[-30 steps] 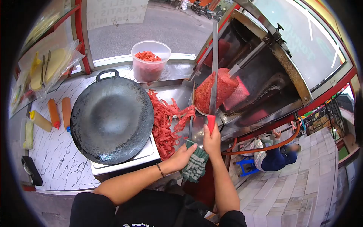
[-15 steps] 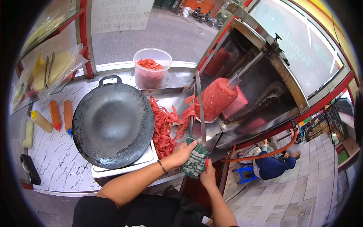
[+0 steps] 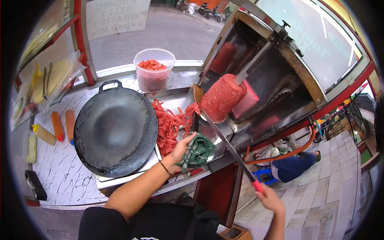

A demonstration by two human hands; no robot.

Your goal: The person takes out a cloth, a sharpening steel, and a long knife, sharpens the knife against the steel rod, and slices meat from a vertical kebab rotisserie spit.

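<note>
A green checked cloth is bunched in my left hand, beside the metal tray of shaved meat. Whatever the cloth may cover is hidden. My right hand is closed around the red handle of a long knife. The blade slants up and left, its far end by the lower left edge of the red meat cone on the spit. Red meat strips lie heaped in the metal tray, some hanging near the cone's bottom.
A black wok sits on the white stove left of the tray. Behind stands a clear bucket of meat strips. Sauce bottles lie at the left. The grill housing surrounds the spit. A seated person is at the right.
My right hand has swung right and down, away from the cloth, drawing the knife from near upright to a slant. My left hand has shifted slightly up and left with the cloth.
</note>
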